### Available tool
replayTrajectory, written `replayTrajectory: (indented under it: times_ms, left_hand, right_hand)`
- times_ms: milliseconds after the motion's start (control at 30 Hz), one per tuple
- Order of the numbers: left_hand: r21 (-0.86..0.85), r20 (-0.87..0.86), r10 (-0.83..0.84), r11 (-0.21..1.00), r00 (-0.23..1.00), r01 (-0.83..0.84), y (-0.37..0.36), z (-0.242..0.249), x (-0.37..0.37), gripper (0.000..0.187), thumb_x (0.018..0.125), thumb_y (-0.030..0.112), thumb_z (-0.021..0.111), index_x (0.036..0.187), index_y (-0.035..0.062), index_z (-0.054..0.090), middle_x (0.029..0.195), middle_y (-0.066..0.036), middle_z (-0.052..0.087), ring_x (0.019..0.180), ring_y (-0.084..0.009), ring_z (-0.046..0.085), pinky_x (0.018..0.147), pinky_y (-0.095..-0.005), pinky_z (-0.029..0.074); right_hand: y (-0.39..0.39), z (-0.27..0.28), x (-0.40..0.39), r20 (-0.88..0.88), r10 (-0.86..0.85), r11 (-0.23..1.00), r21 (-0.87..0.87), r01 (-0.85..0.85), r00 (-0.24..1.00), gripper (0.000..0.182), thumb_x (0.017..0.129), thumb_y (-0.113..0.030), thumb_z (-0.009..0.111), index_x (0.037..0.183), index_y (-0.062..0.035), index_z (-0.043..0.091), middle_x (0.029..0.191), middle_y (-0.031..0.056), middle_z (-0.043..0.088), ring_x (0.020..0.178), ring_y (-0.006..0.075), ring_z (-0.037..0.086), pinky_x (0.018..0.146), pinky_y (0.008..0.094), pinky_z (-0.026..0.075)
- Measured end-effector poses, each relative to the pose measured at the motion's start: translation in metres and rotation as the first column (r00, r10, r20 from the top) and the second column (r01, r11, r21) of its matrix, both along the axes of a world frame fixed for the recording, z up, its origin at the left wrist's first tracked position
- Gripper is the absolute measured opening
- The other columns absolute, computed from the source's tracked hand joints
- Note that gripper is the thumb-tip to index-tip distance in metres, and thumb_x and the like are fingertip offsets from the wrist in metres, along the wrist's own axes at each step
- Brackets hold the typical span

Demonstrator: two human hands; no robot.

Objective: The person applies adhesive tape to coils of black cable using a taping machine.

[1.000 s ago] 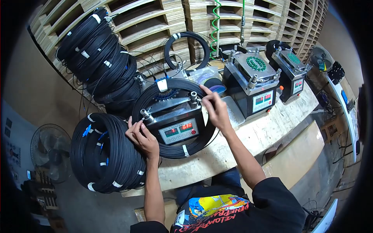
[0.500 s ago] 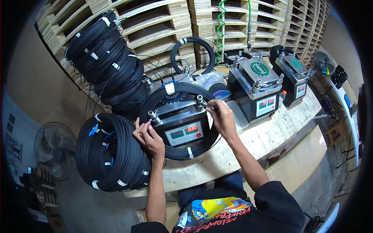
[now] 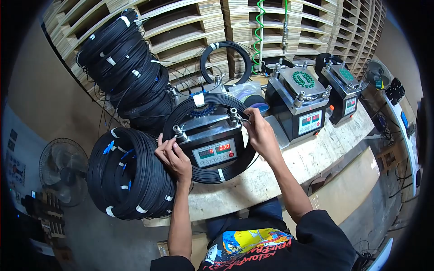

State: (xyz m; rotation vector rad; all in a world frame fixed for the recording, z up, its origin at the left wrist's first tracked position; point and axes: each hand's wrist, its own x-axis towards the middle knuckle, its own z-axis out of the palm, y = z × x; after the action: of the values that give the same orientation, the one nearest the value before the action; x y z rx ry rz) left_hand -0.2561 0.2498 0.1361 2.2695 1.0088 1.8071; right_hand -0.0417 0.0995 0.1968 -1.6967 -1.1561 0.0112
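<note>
A polishing machine (image 3: 212,152) with a lit red display stands on the bench, and a coil of black cable (image 3: 221,175) rings it. My left hand (image 3: 175,159) is closed at the machine's left front post (image 3: 180,133), thumb and finger pinched around something small that I cannot make out. At the right front post (image 3: 233,116), my right hand (image 3: 261,132) pinches a small part, perhaps a lever, mostly hidden by the fingers. Blue connectors (image 3: 199,94) show at the back of the machine, near a white tie on the coil.
Bundled black cable coils (image 3: 147,176) stand at the left, with a taller stack (image 3: 122,67) behind. Two similar machines, a nearer one (image 3: 298,106) and a farther one (image 3: 346,90), sit to the right. Wooden pallets (image 3: 185,27) line the back. A fan (image 3: 65,171) stands left.
Both hands remain at the two front posts, the right hand shifting slightly. The display's left field now shows a legible 4. The view has moved a little.
</note>
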Motion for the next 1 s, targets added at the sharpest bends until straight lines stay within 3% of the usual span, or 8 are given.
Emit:
replayTrajectory:
  times_ms: [67,267,333,367,500,533,600,1000]
  left_hand:
    - [0.06,0.006,-0.001,0.998,1.0,0.001,0.002,0.001,0.001,0.015,0.1,0.003,0.051,0.107,-0.0038,0.062,0.107,-0.017,0.048,0.118,-0.0385,0.055,0.091,-0.0466,0.049]
    - [0.058,0.012,-0.017,0.998,1.0,0.016,0.002,-0.001,0.0,0.015,0.1,0.003,0.051,0.108,-0.0033,0.062,0.108,-0.017,0.048,0.12,-0.0388,0.055,0.091,-0.0466,0.049]
    - [0.053,0.011,-0.006,0.999,1.0,0.005,0.002,-0.002,0.001,0.015,0.1,0.003,0.051,0.108,-0.0031,0.062,0.108,-0.017,0.048,0.12,-0.0388,0.055,0.091,-0.0464,0.049]
    - [0.05,0.009,0.003,0.999,1.0,-0.003,0.002,-0.003,0.001,0.015,0.1,0.003,0.051,0.108,-0.0028,0.062,0.108,-0.017,0.048,0.12,-0.0389,0.055,0.092,-0.0462,0.049]
    - [0.047,0.007,0.009,0.999,1.0,-0.009,0.0,0.0,0.001,0.016,0.101,0.003,0.05,0.11,-0.0014,0.062,0.113,-0.018,0.048,0.12,-0.038,0.055,0.094,-0.0453,0.048]
    - [0.034,-0.011,0.012,0.999,1.0,-0.012,-0.001,0.001,0.0,0.017,0.101,0.003,0.049,0.112,-0.0012,0.061,0.115,-0.018,0.048,0.122,-0.0373,0.053,0.096,-0.0457,0.048]
    - [0.069,-0.027,0.021,0.997,0.999,-0.019,0.0,0.001,0.0,0.018,0.101,0.003,0.048,0.114,-0.0009,0.059,0.118,-0.018,0.046,0.123,-0.0364,0.052,0.098,-0.0457,0.048]
    - [0.089,-0.035,0.039,0.995,0.999,-0.036,-0.001,0.003,-0.001,0.018,0.102,0.007,0.048,0.113,-0.0005,0.059,0.114,-0.017,0.05,0.117,-0.0344,0.055,0.097,-0.0455,0.048]
  right_hand:
    - [-0.001,0.0,0.002,0.005,0.008,1.0,-0.029,-0.008,1.0,0.031,0.095,-0.003,0.061,0.123,-0.0043,0.048,0.075,0.0148,0.054,0.066,0.0325,0.054,0.064,0.0409,0.045]
    - [-0.003,-0.006,0.001,-0.145,0.058,0.995,-0.072,-0.069,0.988,0.028,0.098,-0.005,0.06,0.121,-0.0034,0.044,0.071,0.0115,0.055,0.063,0.0187,0.056,0.059,0.0349,0.044]
    - [0.005,-0.033,-0.001,-0.2,0.062,0.983,0.184,-0.025,0.978,0.028,0.097,-0.004,0.061,0.12,-0.0028,0.044,0.073,0.0081,0.057,0.064,0.0124,0.053,0.058,0.0309,0.044]
    - [0.005,-0.047,-0.007,-0.112,0.043,0.974,0.225,-0.017,0.993,0.03,0.096,-0.004,0.064,0.118,-0.0029,0.044,0.077,0.0061,0.057,0.063,0.011,0.052,0.06,0.0279,0.046]
    - [-0.01,-0.061,-0.031,0.359,0.028,0.998,-0.062,-0.006,0.933,0.054,0.08,-0.012,0.077,0.129,-0.0113,0.054,0.109,0.0151,0.05,0.101,0.0325,0.053,0.088,0.0422,0.043]
    - [-0.012,-0.067,-0.035,0.435,0.072,0.985,-0.17,0.003,0.898,0.061,0.081,-0.022,0.077,0.136,-0.0172,0.051,0.111,0.0126,0.05,0.106,0.0295,0.051,0.093,0.042,0.038]
    - [-0.014,-0.078,-0.044,0.533,0.092,0.973,-0.227,0.038,0.841,0.066,0.081,-0.028,0.077,0.141,-0.0221,0.048,0.111,0.0106,0.049,0.108,0.027,0.049,0.095,0.0421,0.035]
    - [0.001,-0.078,-0.06,0.529,0.011,0.95,-0.27,0.156,0.848,0.092,0.076,-0.021,0.08,0.154,-0.0321,0.033,0.105,0.0088,0.048,0.102,0.0255,0.047,0.091,0.0419,0.032]
